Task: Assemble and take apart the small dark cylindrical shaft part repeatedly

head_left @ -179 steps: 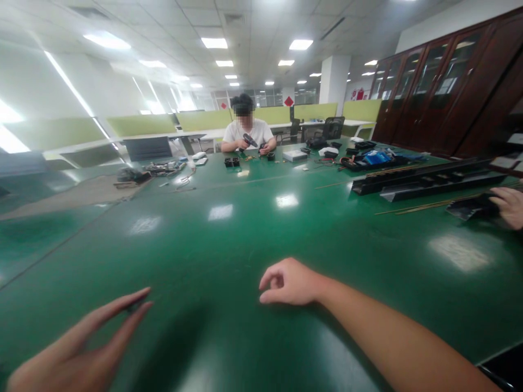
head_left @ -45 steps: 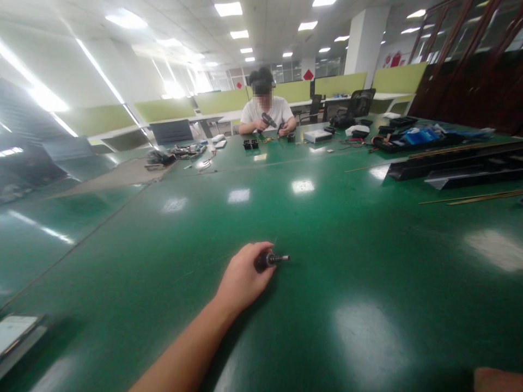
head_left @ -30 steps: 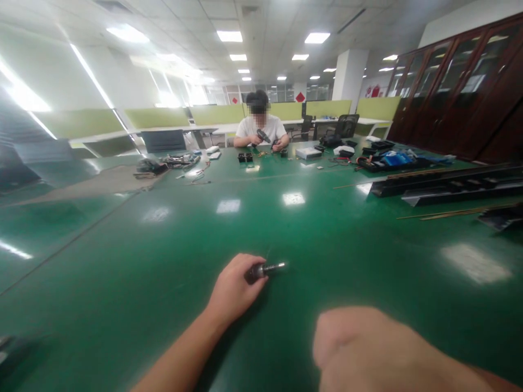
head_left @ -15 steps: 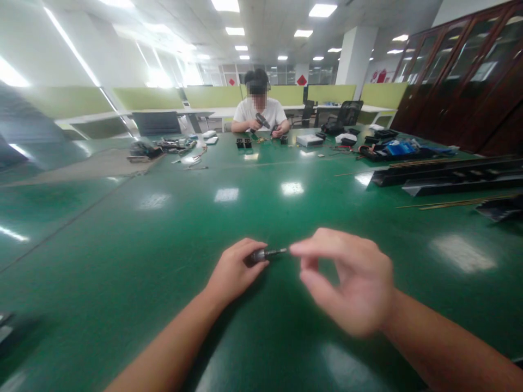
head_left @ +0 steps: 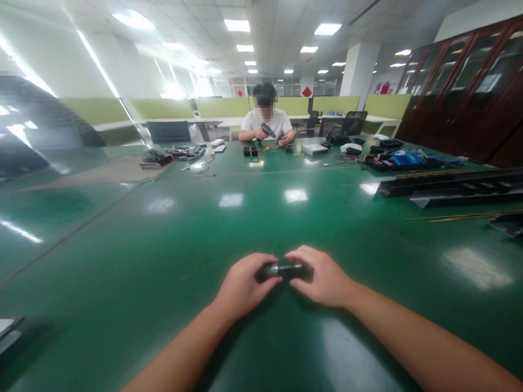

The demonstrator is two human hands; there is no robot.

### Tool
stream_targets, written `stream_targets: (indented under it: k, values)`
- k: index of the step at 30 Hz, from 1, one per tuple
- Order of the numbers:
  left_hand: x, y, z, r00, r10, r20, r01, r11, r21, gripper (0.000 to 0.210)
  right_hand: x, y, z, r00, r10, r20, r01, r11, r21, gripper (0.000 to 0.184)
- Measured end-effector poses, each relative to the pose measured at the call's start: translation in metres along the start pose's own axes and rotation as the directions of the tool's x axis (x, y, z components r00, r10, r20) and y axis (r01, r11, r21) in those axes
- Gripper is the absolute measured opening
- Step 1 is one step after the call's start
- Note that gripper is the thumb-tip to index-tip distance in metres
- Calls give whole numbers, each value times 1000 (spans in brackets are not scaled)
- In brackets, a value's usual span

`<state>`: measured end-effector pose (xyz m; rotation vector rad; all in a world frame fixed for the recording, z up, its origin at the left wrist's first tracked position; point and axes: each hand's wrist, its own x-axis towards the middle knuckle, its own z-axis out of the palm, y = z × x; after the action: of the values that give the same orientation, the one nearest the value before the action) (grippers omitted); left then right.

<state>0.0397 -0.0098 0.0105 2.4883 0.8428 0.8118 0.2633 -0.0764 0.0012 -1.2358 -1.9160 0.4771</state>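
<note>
My left hand (head_left: pixel 247 283) holds the dark tool (head_left: pixel 272 270), probably stiff and light, best gripped round its thicker body, my right hand (head_left: pixel 324 277) parted about its slender tip (head_left: pixel 292 267).

ahead of the left hand (head_left: pixel 241 289) and right hand (head_left: pixel 329 279), a wide bare stretch of table (head_left: pixel 196 228) leaves room to pass forward. the narrow gap between them is crossed by a slim tool (head_left: pixel 281 269). on the right, dark channels (head_left: pixel 408 187) and thin rods (head_left: pixel 453 219) stand in the way; at the far side, black boxes (head_left: pixel 250 152) and a co-worker (head_left: pixel 278 122) do. a flat pale object (head_left: pixel 7 333) limits the near left.
</note>
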Motion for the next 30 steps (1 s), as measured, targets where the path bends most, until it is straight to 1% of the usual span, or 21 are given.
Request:
stream_targets:
  k: [6, 10, 13, 18, 23, 30]
  values:
    - [2, 9, 1, 997, 72, 21, -71, 997, -35, 17, -1, -4, 1, 1000, -8, 14, 9, 1000, -20, 32]
    - [1, 12, 2, 994, 102, 31, -100, 994, -44, 16, -2, -6, 3, 999, -11, 34, 11, 1000, -18, 25]
    - [0, 12, 3, 993, 117, 33, -116, 993, -35, 15, -2, -6, 5, 1000, -5, 28, 6, 1000, -28, 22]
    - [0, 12, 3, 992, 122, 26, -121, 992, -25, 16, -2, -4, 7, 1000, 15, 4, -15, 999, -41, 18]
    - [-1, 11, 3, 992, 122, 31, -120, 991, -58, 17, -2, -5, 6, 1000, 13, 6, -13, 999, -37, 18]
    - [-1, 9, 5, 993, 111, 39, -109, 992, -66, 18, -3, -4, 6, 1000, -11, 23, 12, 999, -43, 14]
